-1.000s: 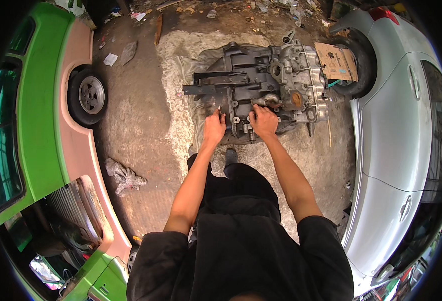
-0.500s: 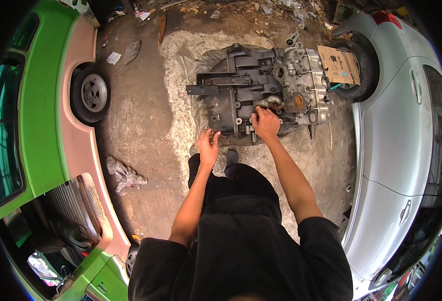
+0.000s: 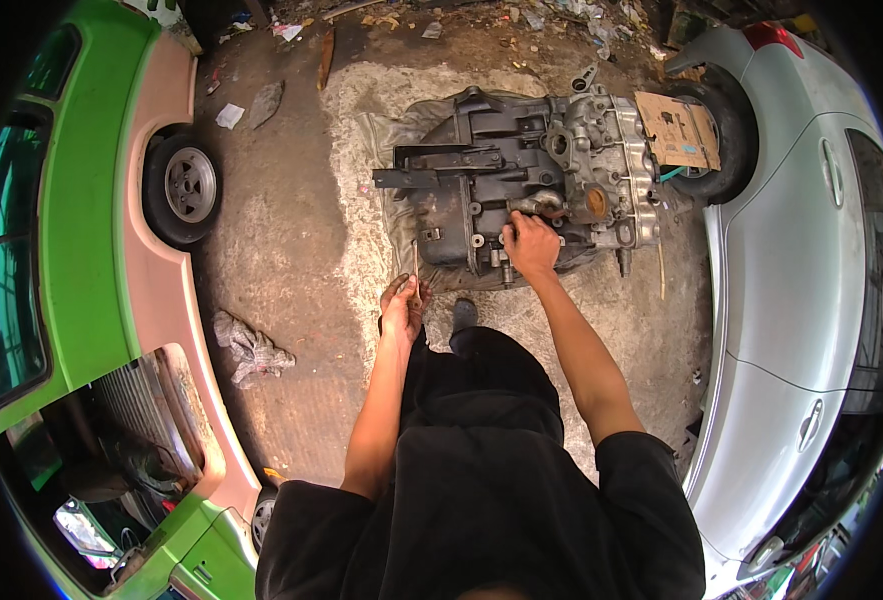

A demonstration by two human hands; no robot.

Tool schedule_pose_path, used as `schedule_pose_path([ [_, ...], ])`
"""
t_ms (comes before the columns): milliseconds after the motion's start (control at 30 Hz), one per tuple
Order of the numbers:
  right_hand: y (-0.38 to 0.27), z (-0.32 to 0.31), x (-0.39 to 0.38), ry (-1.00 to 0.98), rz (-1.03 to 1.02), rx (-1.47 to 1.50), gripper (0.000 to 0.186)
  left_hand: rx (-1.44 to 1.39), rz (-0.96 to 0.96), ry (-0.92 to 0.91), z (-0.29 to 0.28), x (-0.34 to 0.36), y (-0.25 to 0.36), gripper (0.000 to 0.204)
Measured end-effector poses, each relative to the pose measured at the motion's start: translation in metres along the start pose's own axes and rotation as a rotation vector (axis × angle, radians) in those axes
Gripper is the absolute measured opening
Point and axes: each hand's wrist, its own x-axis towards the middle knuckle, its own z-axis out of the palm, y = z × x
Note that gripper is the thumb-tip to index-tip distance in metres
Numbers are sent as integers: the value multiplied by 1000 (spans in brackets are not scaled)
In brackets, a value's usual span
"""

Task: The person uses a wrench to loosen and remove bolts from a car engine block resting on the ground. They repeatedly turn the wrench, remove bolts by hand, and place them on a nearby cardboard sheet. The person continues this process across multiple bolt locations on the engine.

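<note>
Right hand (image 3: pixel 531 245) curled, gripping gearbox (image 3: pixel 521 185) near edge | left hand (image 3: pixel 402 305) pinching small thin tool (image 3: pixel 415 285), clear of gearbox

floor (image 3: pixel 291 250): stained concrete | green car (image 3: pixel 81 200) left | silver car (image 3: pixel 791 300) right | daylight

- Left hand (image 3: pixel 402 308), near the middle of the frame, hangs low with fingers loosely curled, arm almost straight.
- Right hand (image 3: pixel 531 246), higher and just right of centre, is stretched forward, fingers bent downward, palm down.
</note>
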Motion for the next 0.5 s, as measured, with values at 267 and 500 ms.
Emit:
schedule_pose_path([
  [267,1,3,-1,30,-3,-5,26,314,-85,-258,10,-4,-21,61],
  [500,1,2,-1,13,0,15,25,608,-73,-180,17,-4,-37,50],
])
